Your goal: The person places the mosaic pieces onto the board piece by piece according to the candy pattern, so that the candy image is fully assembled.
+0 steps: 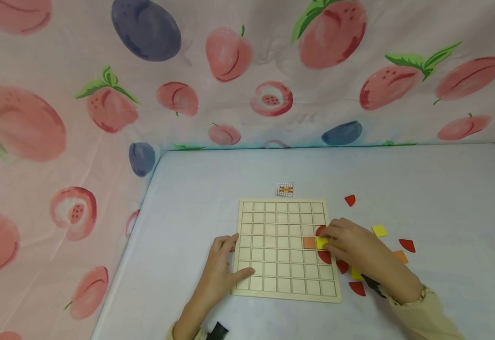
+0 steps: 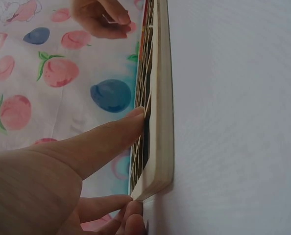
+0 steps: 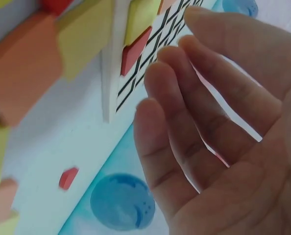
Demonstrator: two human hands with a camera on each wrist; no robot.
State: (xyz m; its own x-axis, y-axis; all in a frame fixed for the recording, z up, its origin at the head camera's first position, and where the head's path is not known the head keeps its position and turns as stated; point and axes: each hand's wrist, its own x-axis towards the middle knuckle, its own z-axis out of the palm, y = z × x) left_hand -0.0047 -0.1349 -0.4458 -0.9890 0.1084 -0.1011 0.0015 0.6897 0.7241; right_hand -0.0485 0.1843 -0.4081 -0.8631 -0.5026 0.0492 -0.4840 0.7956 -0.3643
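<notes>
A pale wooden board (image 1: 268,269) with a grid of square cells lies on the table. My left hand (image 1: 219,264) is at its left side, fingertips along the edge and the straight thumb resting on the board's top. Toward the board's right edge sit an orange square tile (image 1: 309,242) and a yellow square tile (image 1: 321,242), with a red quarter-round piece (image 1: 320,230) above and another red piece (image 1: 325,257) below the yellow one. Over these reaches my right hand (image 1: 354,243), fingertips at the yellow tile. In the right wrist view its fingers are loosely bent, with nothing visible between them.
Behind the board is a small patterned card (image 1: 285,189). Loose pieces lie right of the board: a red quarter-round (image 1: 350,200), a yellow square (image 1: 379,230), an orange square (image 1: 401,256) and several others, some partly under my right arm. A fruit-printed cloth (image 1: 273,71) hangs behind the table.
</notes>
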